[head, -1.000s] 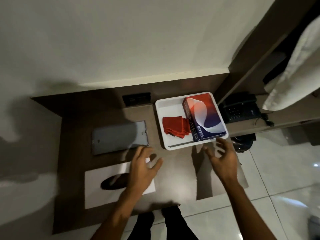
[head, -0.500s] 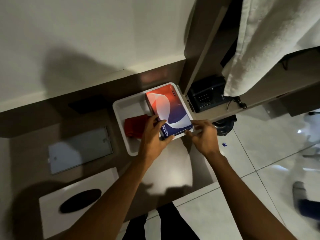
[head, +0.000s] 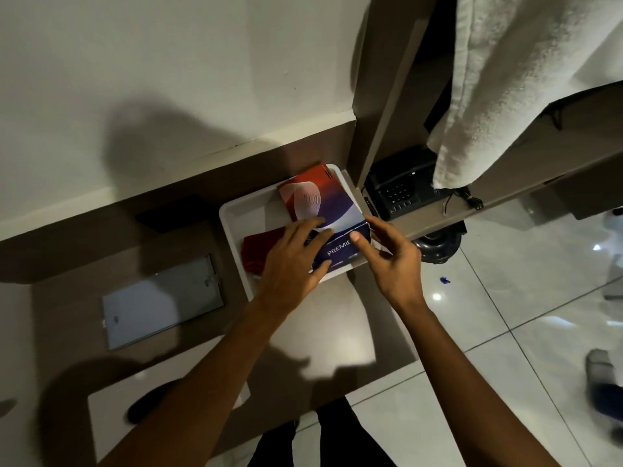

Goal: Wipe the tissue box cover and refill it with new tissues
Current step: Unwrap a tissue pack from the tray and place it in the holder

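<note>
A red, white and blue tissue pack (head: pixel 317 203) marked PREMIER lies in a white tray (head: pixel 236 210) on the brown desk. My left hand (head: pixel 293 261) grips its near left corner, fingers on top. My right hand (head: pixel 387 261) holds its near right end, thumb on the printed side. The pack's near end looks slightly raised. A folded red cloth (head: pixel 256 247) lies in the tray to the left, partly under my left hand. The white tissue box cover (head: pixel 111 416) with a dark oval slot sits at the desk's near left edge, partly behind my left forearm.
A grey flat plate (head: pixel 161 298) lies on the desk left of the tray. A black telephone (head: pixel 401 190) sits on a lower shelf to the right, under a hanging white towel (head: pixel 505 79). A tiled floor lies to the right.
Both hands moved from above the desk onto the tissue pack and closed on its near end. The camera view swung right and closer.
</note>
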